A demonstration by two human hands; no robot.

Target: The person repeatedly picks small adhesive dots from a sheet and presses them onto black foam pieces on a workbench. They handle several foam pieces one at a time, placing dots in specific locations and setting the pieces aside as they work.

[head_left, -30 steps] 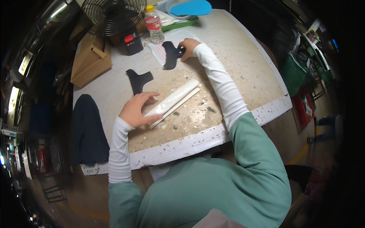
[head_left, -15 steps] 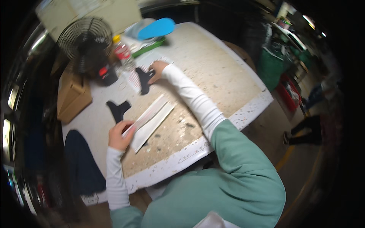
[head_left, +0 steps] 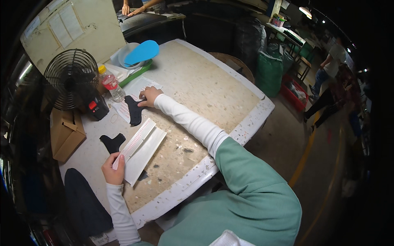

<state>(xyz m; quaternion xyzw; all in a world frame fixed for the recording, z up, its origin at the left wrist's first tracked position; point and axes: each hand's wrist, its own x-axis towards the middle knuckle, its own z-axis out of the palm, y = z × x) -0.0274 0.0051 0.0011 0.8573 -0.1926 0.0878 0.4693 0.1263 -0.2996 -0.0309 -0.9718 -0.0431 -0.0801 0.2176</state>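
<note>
Head view: the left hand [head_left: 113,170] grasped the near end of a white strip [head_left: 147,153] over the worktop [head_left: 205,74]; one second earlier that hand had been loosely spread around it. The strip, previously narrow, had opened wider and showed red print. The right hand [head_left: 151,97] remained at the stem of a black piece [head_left: 134,112]; whether it gripped could not be told. Another black piece [head_left: 112,143] lay near the left hand. A co-worker's hands [head_left: 126,9] had entered view.
</note>
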